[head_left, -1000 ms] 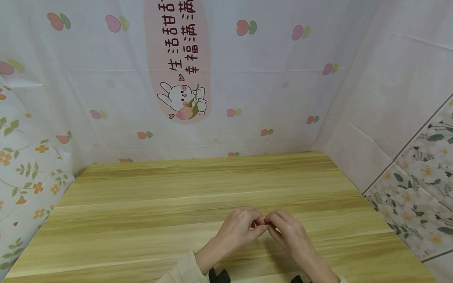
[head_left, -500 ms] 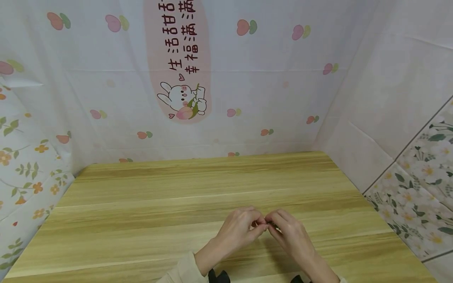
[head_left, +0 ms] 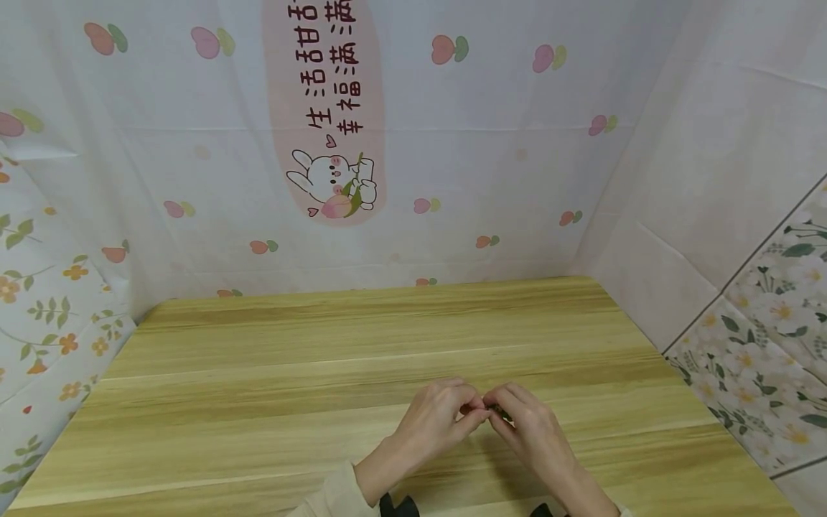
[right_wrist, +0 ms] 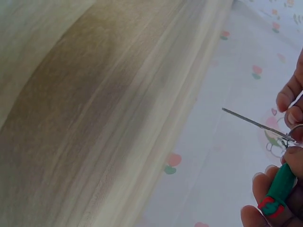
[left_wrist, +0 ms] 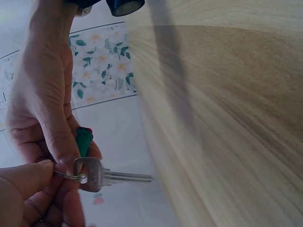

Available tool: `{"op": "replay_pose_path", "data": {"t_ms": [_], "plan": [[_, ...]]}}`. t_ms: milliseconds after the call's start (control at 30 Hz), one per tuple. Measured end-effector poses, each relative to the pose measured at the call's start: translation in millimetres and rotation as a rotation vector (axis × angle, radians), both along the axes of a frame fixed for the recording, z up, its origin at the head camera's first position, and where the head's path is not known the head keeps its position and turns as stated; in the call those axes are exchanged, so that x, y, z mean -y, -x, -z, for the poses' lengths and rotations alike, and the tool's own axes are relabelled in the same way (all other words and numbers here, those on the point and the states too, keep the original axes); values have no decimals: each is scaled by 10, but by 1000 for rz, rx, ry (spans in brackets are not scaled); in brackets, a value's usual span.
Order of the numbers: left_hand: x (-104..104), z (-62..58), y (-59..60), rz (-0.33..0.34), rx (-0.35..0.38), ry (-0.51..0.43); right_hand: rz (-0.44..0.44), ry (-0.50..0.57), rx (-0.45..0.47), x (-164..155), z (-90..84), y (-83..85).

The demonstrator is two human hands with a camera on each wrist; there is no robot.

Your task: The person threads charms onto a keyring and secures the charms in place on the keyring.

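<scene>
Spreading bare around both hands is the wooden table (head_left: 271,373) (floral sheets at twelve o'clock). The left hand (head_left: 434,416) and right hand (head_left: 526,427) together pinch a key (left_wrist: 102,176) on its ring (left_wrist: 66,175), with a green tag (right_wrist: 279,187) hanging at six o'clock.

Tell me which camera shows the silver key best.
The left wrist view: the key shows flat-on, bow on its ring, blade pointing right. The right wrist view shows it only edge-on, as a thin line. In the head view both hands almost hide it.
</scene>
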State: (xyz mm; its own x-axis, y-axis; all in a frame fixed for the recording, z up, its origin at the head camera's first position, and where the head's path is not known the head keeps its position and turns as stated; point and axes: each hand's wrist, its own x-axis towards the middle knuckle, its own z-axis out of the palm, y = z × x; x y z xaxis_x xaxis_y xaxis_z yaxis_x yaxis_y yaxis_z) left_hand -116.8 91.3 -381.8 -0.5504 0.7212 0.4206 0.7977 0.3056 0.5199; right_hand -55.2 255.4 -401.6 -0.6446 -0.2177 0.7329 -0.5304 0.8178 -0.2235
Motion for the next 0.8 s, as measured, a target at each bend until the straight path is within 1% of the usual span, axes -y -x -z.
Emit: {"op": "replay_pose_path", "data": {"t_ms": [267,367,467,600,700,733,800], "plan": [[-9,-31,-22,-51,-3,54,7,-39,-7,10,-9,-17],[-12,-20,-25,-43,-3,40,4,-28,10,10,-13,-22],[-10,-4,-23,-26,-3,12,8,-9,45,9,-29,-35],[-3,-14,-33,-3,76,-24,23,41,125,10,-66,-57],[-3,-34,-44,-3,132,-28,32,70,150,9,-82,-65],[-3,-40,-47,-10,134,-17,31,67,144,7,-82,-65],[-6,-49,-55,-28,115,15,18,49,116,5,-71,-64]]}}
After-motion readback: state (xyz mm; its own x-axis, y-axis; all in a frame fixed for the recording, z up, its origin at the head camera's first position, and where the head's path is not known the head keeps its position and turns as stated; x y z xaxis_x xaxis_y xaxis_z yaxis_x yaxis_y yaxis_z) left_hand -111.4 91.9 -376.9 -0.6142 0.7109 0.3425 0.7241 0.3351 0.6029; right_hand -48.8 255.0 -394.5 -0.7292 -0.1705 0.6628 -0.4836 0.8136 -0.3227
